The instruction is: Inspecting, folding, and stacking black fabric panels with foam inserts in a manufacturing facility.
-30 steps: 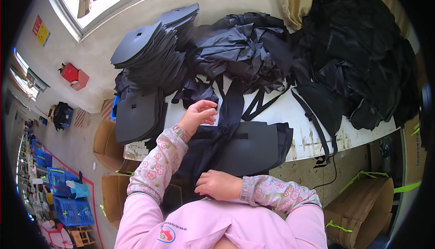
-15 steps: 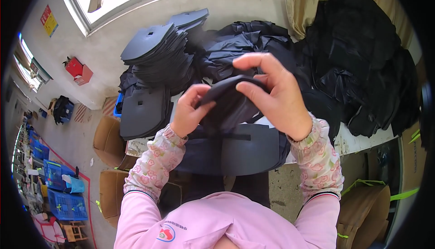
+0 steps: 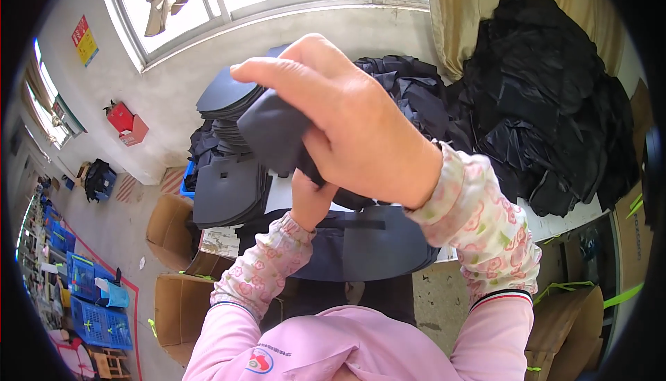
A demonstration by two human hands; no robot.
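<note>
My right hand (image 3: pixel 361 124) is raised in front of me, its thumb and fingers closed on a black fabric piece (image 3: pixel 272 130) that bends over at the top. Lower down and partly behind it, my left hand (image 3: pixel 312 200) pinches the lower end of the same piece; most of its fingers are hidden. Below both hands, a dark grey rounded panel (image 3: pixel 388 246) lies at the near table edge, with a slot along its top and black material beside it. Beyond my hands rises a stack of similar grey panels (image 3: pixel 225 197) with small square holes.
A large heap of black fabric (image 3: pixel 534 96) covers the right side of the white table (image 3: pixel 565 220). More crumpled black fabric (image 3: pixel 409 89) lies near the window wall. Open cardboard boxes (image 3: pixel 166 232) stand at the left, and another box (image 3: pixel 565 332) stands at the lower right.
My right hand has moved left and up, closer to view, tilting the black piece. My left hand has shifted right and down, now partly behind the right.
</note>
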